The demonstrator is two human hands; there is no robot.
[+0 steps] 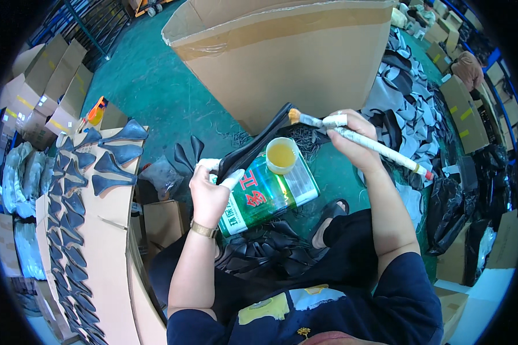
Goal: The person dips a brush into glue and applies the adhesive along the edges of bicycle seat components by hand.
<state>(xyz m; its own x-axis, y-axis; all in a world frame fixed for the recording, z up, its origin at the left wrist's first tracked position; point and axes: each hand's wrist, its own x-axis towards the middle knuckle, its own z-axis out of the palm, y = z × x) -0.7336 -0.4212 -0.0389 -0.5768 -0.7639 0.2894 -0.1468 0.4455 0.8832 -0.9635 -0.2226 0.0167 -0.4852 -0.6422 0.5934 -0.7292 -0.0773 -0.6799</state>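
Observation:
My left hand [208, 192] is closed on a long black piece shaped like a bicycle saddle shell [252, 150], narrow at its raised far end. White wraps cover some of its fingertips. In my right hand [354, 138] is a brush [385, 152] with a pale wrapped handle and a tan tip. That tip is at the far end of the black piece; whether they touch I cannot tell. Below, a cup [281, 156] of yellowish liquid stands on a green and white tin [270, 198]. More black pieces [265, 253] lie heaped between my legs.
To my left, a cardboard-topped surface [112, 230] carries rows of similar black pieces [75, 241]. A large open carton [288, 57] stands ahead. Grey and black cut pieces [403, 92] are piled at right, beside black plastic bags [449, 213]. Other people [468, 72] sit farther back.

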